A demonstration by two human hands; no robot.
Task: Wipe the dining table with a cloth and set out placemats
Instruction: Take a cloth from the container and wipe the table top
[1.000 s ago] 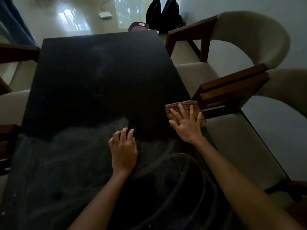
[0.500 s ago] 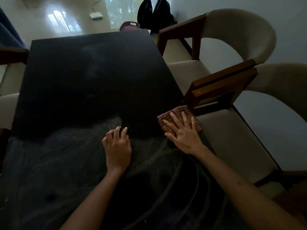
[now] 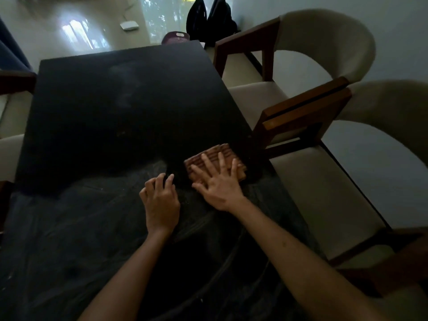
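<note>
Right hand (image 3: 218,185) lay flat, fingers spread, on folded ribbed brown cloth (image 3: 214,162); left hand (image 3: 161,203) loosely curled, empty, on streaked black surface (image 3: 115,117)

The right hand (image 3: 218,181) covers much of the folded cloth (image 3: 220,154), hiding its near half. The table (image 3: 115,107) runs off the bottom edge. Beyond the table's far edge, a maroon object (image 3: 176,38), perhaps a basket, is half hidden.

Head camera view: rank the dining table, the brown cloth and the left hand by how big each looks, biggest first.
1. Dining table, filling most of the view.
2 and 3. Left hand and brown cloth look about alike; the right hand covers part of the cloth, so I won't rank them.
</note>
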